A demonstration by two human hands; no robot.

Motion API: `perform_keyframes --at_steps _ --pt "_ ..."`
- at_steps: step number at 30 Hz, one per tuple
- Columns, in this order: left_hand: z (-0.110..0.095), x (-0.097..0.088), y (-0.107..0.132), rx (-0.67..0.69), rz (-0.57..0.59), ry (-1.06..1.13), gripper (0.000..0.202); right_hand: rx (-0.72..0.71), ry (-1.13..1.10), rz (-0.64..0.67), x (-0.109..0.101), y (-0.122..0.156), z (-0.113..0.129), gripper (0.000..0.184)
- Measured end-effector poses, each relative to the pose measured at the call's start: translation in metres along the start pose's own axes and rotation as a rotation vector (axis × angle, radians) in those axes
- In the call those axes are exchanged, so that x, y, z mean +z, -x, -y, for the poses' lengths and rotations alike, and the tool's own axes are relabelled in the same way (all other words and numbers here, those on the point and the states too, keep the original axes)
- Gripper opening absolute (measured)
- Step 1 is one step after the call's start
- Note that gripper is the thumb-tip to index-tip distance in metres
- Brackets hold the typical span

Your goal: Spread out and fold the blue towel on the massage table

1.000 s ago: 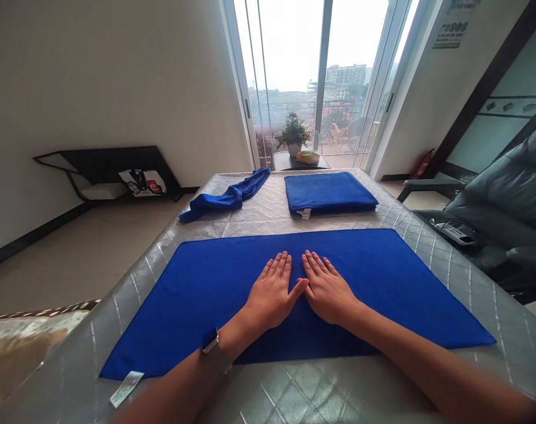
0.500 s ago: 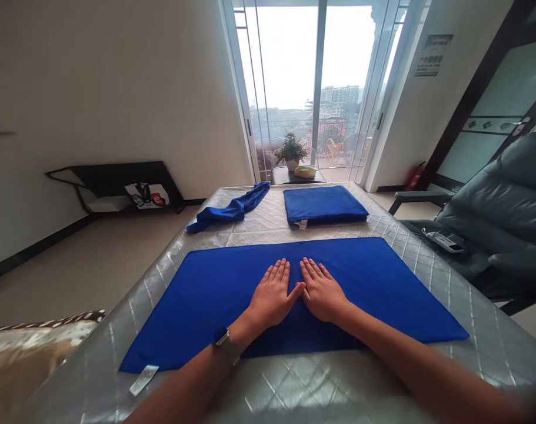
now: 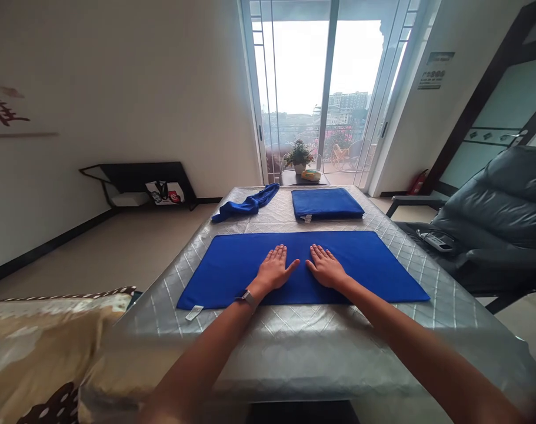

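A blue towel (image 3: 232, 271) lies spread flat on the table, with a white label (image 3: 194, 312) sticking out at its near left corner. My left hand (image 3: 275, 269) rests palm down near the towel's middle, fingers stretched and thumb pointing right; a watch is on that wrist. Just to its right, my right hand (image 3: 325, 268) lies flat on the same towel, its thumb towards the left one. A small gap separates the two hands. Beyond them, a folded stack of blue cloth (image 3: 327, 203) sits at the far right, and a crumpled blue cloth (image 3: 245, 207) at the far left.
A silver quilted cover (image 3: 303, 347) drapes the table. Behind it, a potted plant (image 3: 299, 156) and a tissue pack (image 3: 310, 175) stand on a chair by the glass door. A dark armchair (image 3: 510, 218) is on the right; patterned bedding (image 3: 42, 341) lies at lower left.
My hands have moved slightly apart on the towel, the thumbs no longer meeting. The view has shifted, showing more of the table's near edge. The towel still lies flat.
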State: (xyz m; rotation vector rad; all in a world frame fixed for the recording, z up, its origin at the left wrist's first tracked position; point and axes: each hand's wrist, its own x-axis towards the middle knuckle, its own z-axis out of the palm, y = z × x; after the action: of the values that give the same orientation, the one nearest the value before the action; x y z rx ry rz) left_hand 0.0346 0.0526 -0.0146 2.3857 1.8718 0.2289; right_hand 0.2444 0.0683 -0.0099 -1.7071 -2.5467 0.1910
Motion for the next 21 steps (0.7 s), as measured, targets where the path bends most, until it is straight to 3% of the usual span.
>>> perform_keyframes --at_steps 3,7,10,12,21 --pt "0.051 -0.007 0.025 -0.085 0.002 -0.014 0.096 0.068 0.017 0.004 -0.004 0.02 -0.039 0.075" --pt "0.141 -0.018 0.067 -0.302 -0.005 -0.06 0.096 0.255 0.063 0.005 -0.009 0.056 -0.12 0.073" --pt "0.182 -0.023 0.088 -0.409 -0.025 -0.079 0.094 0.33 0.095 -0.004 -0.011 0.076 -0.165 0.071" --pt "0.189 -0.024 0.094 -0.425 -0.038 -0.081 0.092 0.337 0.106 -0.017 -0.011 0.082 -0.176 0.071" --pt "0.182 -0.024 0.092 -0.415 -0.054 -0.073 0.088 0.356 0.09 -0.056 -0.005 0.08 -0.183 0.07"
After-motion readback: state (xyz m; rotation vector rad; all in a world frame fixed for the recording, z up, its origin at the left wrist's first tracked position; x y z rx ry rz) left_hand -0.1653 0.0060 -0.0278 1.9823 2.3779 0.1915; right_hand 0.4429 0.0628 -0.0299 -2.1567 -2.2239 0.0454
